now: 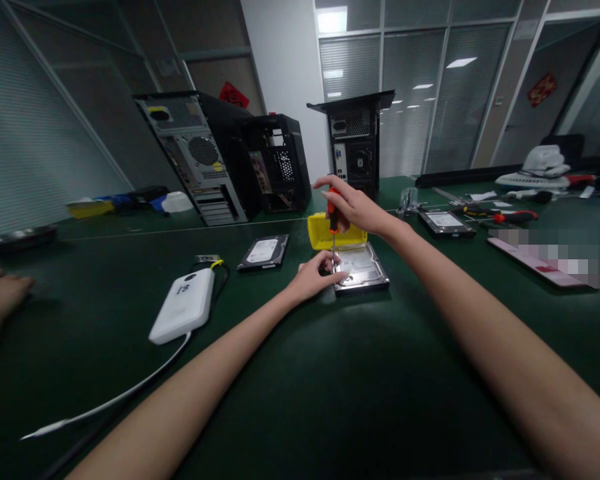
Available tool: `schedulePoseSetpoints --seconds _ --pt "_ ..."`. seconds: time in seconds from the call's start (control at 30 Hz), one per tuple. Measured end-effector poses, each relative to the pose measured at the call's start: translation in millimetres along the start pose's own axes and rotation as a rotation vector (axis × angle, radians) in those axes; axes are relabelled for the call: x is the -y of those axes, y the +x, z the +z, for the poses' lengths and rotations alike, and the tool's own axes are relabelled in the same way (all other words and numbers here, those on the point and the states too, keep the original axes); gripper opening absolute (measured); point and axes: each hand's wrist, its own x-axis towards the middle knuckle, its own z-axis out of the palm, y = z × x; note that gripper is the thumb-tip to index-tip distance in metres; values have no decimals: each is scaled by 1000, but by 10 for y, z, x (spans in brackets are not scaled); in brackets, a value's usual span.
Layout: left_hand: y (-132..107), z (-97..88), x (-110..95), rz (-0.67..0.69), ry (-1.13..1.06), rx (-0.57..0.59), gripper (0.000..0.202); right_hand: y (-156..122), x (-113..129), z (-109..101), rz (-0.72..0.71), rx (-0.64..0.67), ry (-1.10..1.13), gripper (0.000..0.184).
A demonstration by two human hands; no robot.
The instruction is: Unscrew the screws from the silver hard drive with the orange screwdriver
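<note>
Screwdriver (333,217) set upright on a hard drive (363,267) near the middle of the table (330,387)

The right hand (353,207) is closed round the orange handle, tip down at the drive's left edge; the left hand (313,275) is curled narrow, gripping that same edge beside the tip; a yellow box (320,233) touches the drive's far side; a second drive (263,253) and a white power bank (184,305) lie further left; computer towers (215,157) stand along the far edge.
</note>
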Motion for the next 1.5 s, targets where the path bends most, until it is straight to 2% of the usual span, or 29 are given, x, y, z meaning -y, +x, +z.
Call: schedulePoseSetpoints --seconds 0.17,0.37,0.53,0.67,0.9,1.5 --pt "2 -1 -5 9 1 3 45 -7 -11 -18 -1 -20 -28 28" --pt "-3 5 -9 3 13 13 46 30 21 -12 10 19 -9 25" --pt "2 6 12 12 6 7 47 23 11 -14 35 14 46 33" --pt "9 6 21 13 10 10 46 18 -3 -23 59 59 143 42" --pt "-3 -3 -6 13 5 13 45 33 19 -19 38 65 155 35" --pt "-7 -1 -17 -1 16 21 47 44 -11 -15 35 9 142 35"
